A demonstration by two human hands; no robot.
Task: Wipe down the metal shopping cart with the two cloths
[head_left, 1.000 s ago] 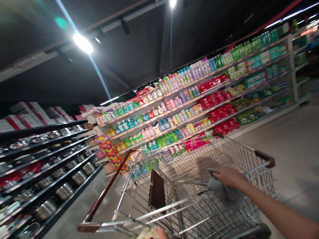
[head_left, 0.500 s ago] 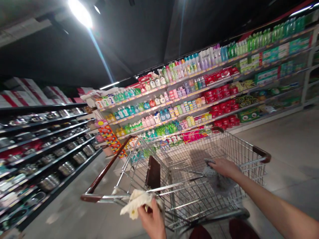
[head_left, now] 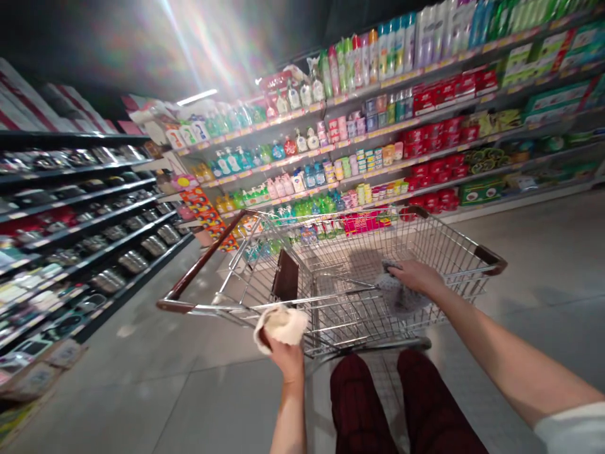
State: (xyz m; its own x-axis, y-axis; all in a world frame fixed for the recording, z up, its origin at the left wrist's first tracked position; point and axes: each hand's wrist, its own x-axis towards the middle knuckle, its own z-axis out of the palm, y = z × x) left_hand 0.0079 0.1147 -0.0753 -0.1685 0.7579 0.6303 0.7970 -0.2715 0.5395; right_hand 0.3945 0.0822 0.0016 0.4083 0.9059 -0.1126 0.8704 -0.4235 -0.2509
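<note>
My dark red trousers (head_left: pixel 357 407) are nearest, feet hidden, on the grey floor (head_left: pixel 227 391). Just beyond, my left hand (head_left: pixel 286 359) is closed round a bunched cream cloth (head_left: pixel 289 325) at the cart's near rail; I cannot tell if cloth and metal touch. My right hand (head_left: pixel 418 277) is clamped on a grey cloth (head_left: pixel 401 299), over the near side further right; whether my fingers also grip the wire is blurred.

The cart (head_left: pixel 340 293) stands right in front of me, upright. Its long axis runs crosswise, handle (head_left: pixel 208 256) to my left, front end pointing right, roughly along the shelf behind. I judge the step in hand as working the cloths about its near side; the next move calls for a firm hold and steady contact along the rail.

Further off, a pot rack (head_left: pixel 142 286) stands left, and beyond the cart runs the bottle shelf (head_left: pixel 363 135).
</note>
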